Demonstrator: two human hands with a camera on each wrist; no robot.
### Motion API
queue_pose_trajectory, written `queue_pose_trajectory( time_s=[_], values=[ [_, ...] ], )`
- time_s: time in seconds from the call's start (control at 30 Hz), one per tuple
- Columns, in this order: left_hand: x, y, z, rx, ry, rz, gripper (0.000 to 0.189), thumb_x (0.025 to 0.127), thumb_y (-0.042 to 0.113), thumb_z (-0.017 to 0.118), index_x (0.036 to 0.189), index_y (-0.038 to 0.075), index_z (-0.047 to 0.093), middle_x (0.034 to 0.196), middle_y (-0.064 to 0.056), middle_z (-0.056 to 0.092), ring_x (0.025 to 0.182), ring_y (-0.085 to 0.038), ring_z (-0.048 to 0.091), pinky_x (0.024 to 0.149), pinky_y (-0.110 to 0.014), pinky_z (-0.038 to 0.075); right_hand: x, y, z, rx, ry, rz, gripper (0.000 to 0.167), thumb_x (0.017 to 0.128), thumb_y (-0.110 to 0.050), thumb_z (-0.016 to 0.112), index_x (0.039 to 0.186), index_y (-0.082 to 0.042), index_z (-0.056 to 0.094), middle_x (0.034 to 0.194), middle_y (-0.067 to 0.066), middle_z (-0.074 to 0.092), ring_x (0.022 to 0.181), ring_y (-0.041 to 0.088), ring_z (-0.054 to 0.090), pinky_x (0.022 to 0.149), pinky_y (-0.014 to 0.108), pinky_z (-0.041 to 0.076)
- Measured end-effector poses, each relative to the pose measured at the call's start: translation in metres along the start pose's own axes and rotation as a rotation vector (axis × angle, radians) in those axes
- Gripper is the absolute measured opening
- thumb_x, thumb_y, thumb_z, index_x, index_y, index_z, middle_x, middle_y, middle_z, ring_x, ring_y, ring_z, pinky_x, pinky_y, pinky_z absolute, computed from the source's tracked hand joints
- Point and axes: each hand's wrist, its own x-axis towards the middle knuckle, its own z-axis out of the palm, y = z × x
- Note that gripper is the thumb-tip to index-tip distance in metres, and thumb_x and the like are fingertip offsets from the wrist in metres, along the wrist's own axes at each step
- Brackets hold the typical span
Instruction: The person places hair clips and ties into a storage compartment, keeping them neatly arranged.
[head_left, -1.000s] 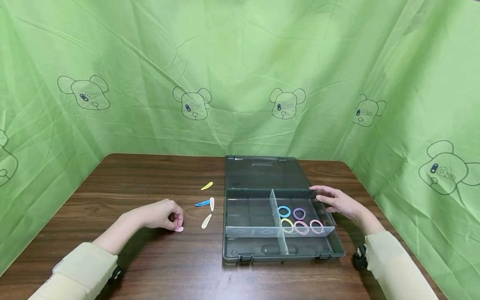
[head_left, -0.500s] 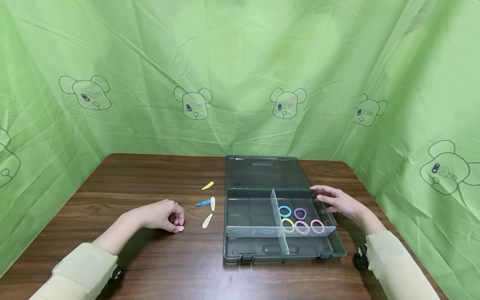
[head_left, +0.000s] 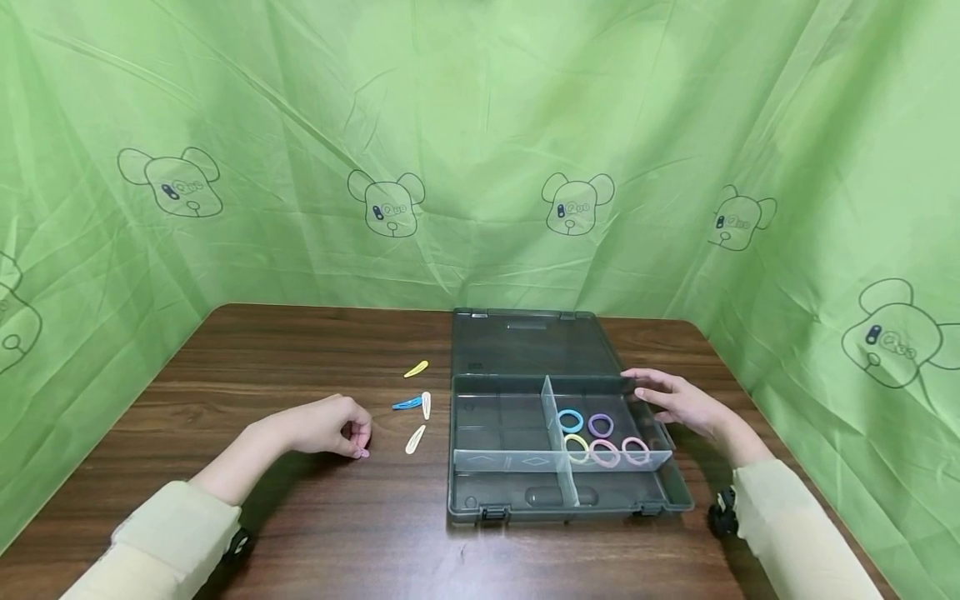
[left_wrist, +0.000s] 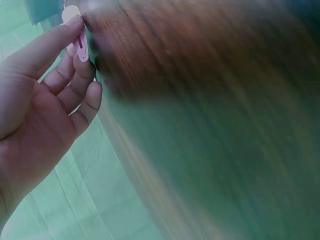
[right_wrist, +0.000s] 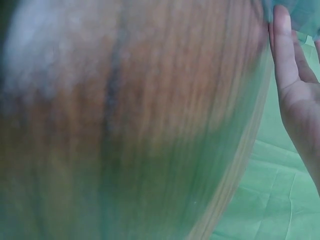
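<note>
My left hand (head_left: pixel 322 427) pinches a pink snap hair clip (left_wrist: pixel 82 47) between thumb and fingertips, close over the table; in the head view just a bit of pink shows at the fingertips. To its right lie a yellow clip (head_left: pixel 416 369), a blue clip (head_left: pixel 407 403), a white clip (head_left: pixel 427 406) and a cream clip (head_left: pixel 416 439). My right hand (head_left: pixel 688 406) rests on the right edge of a grey divided plastic box (head_left: pixel 491 417), fingers fairly straight. Inside the back right compartment are several hair ties, among them a blue hair tie (head_left: pixel 571 421) and a purple hair tie (head_left: pixel 600 426).
The box's lid (head_left: pixel 525 343) lies folded back behind it. Clear dividers (head_left: pixel 510 461) split the box into compartments. Beneath everything is a dark wooden table (head_left: pixel 337 542), with a green curtain (head_left: pixel 480 100) round its back and sides.
Earlier the pink clip lay flat on the table under my left fingertips; now it is tilted up in the pinch and the hand is slightly higher. My right hand stays at the box.
</note>
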Motion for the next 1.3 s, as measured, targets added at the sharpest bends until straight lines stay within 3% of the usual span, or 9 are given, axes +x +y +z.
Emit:
queue_pose_trajectory(
  time_s=[0.3,0.6,0.8,1.03,1.3],
  values=[
    [0.006,0.011,-0.009,0.009,0.051,0.002,0.016,0.078,0.009,0.073,0.070,0.016,0.061,0.067,0.010,0.061,0.060,-0.001,0.049,0.054,-0.017,0.041,0.001,0.001,-0.001,-0.013,-0.006,-0.003,0.053,0.097,-0.031,0.052,0.143,-0.011,0.036,0.139,0.023,0.042,0.118,0.024,0.053,0.090,0.047,0.048],
    [0.015,0.022,-0.022,0.014,0.109,0.002,0.019,0.080,0.009,0.072,0.071,0.019,0.058,0.068,0.012,0.060,0.061,-0.002,0.051,0.055,-0.018,0.042,0.000,0.002,-0.001,-0.012,-0.003,-0.002,0.053,0.096,-0.032,0.052,0.143,-0.013,0.037,0.140,0.021,0.041,0.116,0.017,0.055,0.089,0.045,0.049],
    [0.021,0.034,-0.030,-0.036,0.113,-0.003,0.016,0.083,0.006,0.067,0.074,0.016,0.059,0.074,0.006,0.067,0.064,-0.005,0.057,0.055,-0.020,0.045,-0.001,0.000,0.000,0.006,0.004,0.008,0.051,0.097,-0.030,0.052,0.143,-0.015,0.038,0.142,0.019,0.040,0.116,0.017,0.055,0.091,0.046,0.047],
    [0.031,0.048,-0.038,0.023,0.154,-0.005,0.014,0.083,0.012,0.070,0.076,0.020,0.061,0.066,0.012,0.058,0.060,-0.005,0.053,0.053,-0.021,0.045,0.000,0.001,0.000,0.008,-0.003,-0.002,0.052,0.097,-0.030,0.052,0.143,-0.013,0.036,0.139,0.021,0.043,0.115,0.017,0.055,0.090,0.045,0.048],
    [0.045,0.065,-0.044,0.016,0.171,0.020,0.008,0.086,0.017,0.069,0.080,0.018,0.064,0.064,0.009,0.057,0.059,-0.006,0.052,0.055,-0.022,0.043,0.000,0.000,0.000,0.001,0.007,0.006,0.053,0.096,-0.031,0.053,0.143,-0.012,0.037,0.139,0.021,0.043,0.117,0.023,0.054,0.089,0.046,0.049]
  ],
)
